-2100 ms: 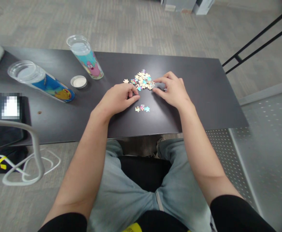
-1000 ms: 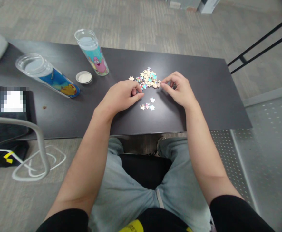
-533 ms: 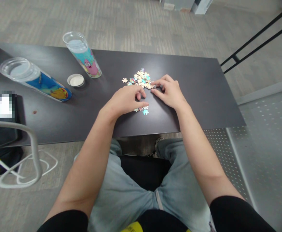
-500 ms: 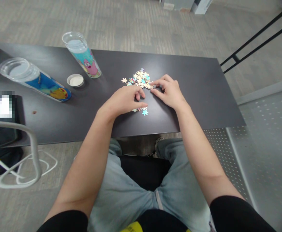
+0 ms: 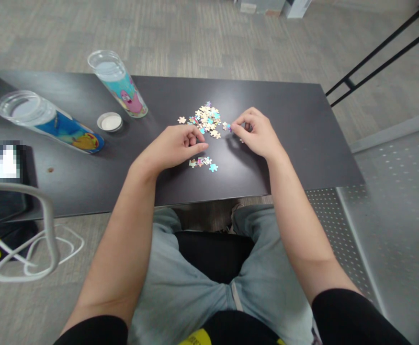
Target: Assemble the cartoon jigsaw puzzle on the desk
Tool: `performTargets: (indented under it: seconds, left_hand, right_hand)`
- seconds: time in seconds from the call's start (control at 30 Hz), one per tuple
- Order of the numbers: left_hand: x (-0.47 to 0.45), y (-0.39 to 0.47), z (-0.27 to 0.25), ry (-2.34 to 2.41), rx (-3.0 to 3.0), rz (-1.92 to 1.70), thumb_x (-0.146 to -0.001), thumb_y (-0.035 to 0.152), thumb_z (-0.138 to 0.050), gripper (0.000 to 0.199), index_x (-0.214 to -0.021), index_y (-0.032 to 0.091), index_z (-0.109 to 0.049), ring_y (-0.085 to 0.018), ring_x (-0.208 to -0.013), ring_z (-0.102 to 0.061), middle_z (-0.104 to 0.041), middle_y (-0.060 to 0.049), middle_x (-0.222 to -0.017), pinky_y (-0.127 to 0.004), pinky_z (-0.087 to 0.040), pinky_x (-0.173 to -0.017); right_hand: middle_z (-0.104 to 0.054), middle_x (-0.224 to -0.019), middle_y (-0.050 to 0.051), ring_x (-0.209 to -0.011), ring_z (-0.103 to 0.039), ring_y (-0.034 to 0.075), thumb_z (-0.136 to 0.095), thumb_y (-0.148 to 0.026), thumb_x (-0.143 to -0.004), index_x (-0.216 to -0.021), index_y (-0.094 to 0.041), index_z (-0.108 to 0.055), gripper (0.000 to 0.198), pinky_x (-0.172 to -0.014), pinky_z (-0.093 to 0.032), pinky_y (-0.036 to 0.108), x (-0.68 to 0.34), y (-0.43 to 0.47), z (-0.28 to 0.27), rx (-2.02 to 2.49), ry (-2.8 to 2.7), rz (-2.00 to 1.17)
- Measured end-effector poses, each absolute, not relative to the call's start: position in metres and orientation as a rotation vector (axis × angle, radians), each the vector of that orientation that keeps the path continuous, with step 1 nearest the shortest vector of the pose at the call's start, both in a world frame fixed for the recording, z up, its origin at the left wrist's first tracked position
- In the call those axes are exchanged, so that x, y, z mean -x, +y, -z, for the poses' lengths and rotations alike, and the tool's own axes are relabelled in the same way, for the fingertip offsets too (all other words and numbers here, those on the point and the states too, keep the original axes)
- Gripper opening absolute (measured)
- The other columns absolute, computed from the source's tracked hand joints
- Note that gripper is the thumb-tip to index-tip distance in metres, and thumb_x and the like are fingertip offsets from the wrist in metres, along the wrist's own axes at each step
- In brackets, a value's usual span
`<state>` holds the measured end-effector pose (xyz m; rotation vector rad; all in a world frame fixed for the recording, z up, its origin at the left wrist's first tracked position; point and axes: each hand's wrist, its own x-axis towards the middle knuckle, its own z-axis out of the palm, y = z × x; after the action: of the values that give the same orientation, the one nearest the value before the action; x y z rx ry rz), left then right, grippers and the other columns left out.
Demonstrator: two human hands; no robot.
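A loose pile of small jigsaw puzzle pieces (image 5: 209, 116) lies on the dark table, tan backs and coloured faces mixed. My left hand (image 5: 176, 146) hovers at the pile's near left side, its fingers loosely bent and thumb apart, with nothing visible in it. Nearer to me, below that hand, is a short row of pieces (image 5: 200, 162) with a light blue puzzle piece (image 5: 213, 167) at its right end. To the right of the pile, my right hand (image 5: 255, 132) pinches a small blue and purple puzzle piece (image 5: 230, 128) between thumb and fingertips. Another piece shows partly under this hand.
On the left of the table (image 5: 295, 158) stand two clear-topped cartoon tubes, one blue (image 5: 69, 128) and one turquoise (image 5: 128, 93). A round lid (image 5: 110, 122) sits between them. A white cable (image 5: 51, 239) loops at the lower left.
My right hand has drawn away from the pile to the right with a puzzle piece pinched in it. My left hand has shifted left, uncovering the near row of pieces.
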<state>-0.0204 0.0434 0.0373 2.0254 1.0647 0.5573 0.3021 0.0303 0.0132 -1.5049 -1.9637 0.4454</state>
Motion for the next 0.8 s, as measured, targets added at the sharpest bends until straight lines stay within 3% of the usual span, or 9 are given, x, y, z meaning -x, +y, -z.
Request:
performTargets:
  seconds: [0.13,0.3,0.4,0.5,0.57,0.8]
  left_hand:
    - [0.022,0.045,-0.036,1.13,-2.094,-0.599,-0.102,0.051,-0.086,0.022,-0.107,0.03,-0.083,-0.022,-0.077,-0.06,-0.07,-0.001,-0.084,-0.042,-0.048,-0.079]
    - [0.014,0.047,-0.033,1.158,-2.265,-0.675,-0.101,0.033,-0.083,0.013,-0.114,0.029,-0.086,-0.028,-0.094,-0.069,-0.075,-0.005,-0.102,-0.045,-0.056,-0.093]
    - [0.003,0.043,-0.03,1.186,-2.323,-0.674,-0.106,0.03,-0.082,0.026,-0.13,0.03,-0.091,-0.029,-0.104,-0.072,-0.077,-0.009,-0.124,-0.047,-0.059,-0.102]
    - [-0.008,0.038,-0.027,1.235,-2.346,-0.628,-0.108,0.03,-0.082,0.046,-0.154,0.032,-0.089,-0.029,-0.106,-0.071,-0.076,-0.013,-0.15,-0.048,-0.062,-0.103]
    - [-0.013,0.037,-0.025,1.254,-2.365,-0.606,-0.11,0.03,-0.081,0.051,-0.16,0.034,-0.088,-0.03,-0.111,-0.072,-0.074,-0.015,-0.159,-0.049,-0.063,-0.102]
    - [-0.016,0.042,-0.025,1.318,-2.371,-0.564,-0.114,0.036,-0.082,0.029,-0.14,0.032,-0.094,-0.034,-0.115,-0.073,-0.073,-0.016,-0.157,-0.051,-0.061,-0.101]
  right_hand:
    - [-0.085,-0.127,0.012,-0.098,-0.075,0.031,-0.083,-0.029,-0.113,-0.116,-0.028,-0.095,0.012,-0.118,-0.064,0.069,-0.327,0.028,-0.014,1.587,-1.937,-0.361]
    - [-0.086,-0.122,0.011,-0.086,-0.069,0.026,-0.08,-0.024,-0.111,-0.129,-0.024,-0.096,0.023,-0.106,-0.066,0.059,-0.353,0.028,-0.014,1.628,-1.831,-0.291]
    - [-0.084,-0.122,0.01,-0.086,-0.065,0.025,-0.082,-0.026,-0.113,-0.127,-0.026,-0.095,0.019,-0.106,-0.065,0.059,-0.355,0.025,-0.012,1.61,-1.882,-0.347]
    - [-0.081,-0.124,0.01,-0.083,-0.058,0.021,-0.081,-0.028,-0.117,-0.131,-0.025,-0.095,0.02,-0.101,-0.065,0.054,-0.354,0.022,-0.012,1.561,-1.939,-0.457]
    - [-0.078,-0.121,0.008,-0.08,-0.055,0.02,-0.079,-0.028,-0.115,-0.133,-0.023,-0.097,0.026,-0.096,-0.066,0.051,-0.355,0.02,-0.013,1.529,-1.966,-0.497]
    - [-0.075,-0.121,0.011,-0.082,-0.059,0.024,-0.088,-0.035,-0.107,-0.135,-0.023,-0.101,0.032,-0.094,-0.068,0.053,-0.375,0.012,-0.018,1.484,-2.035,-0.576]
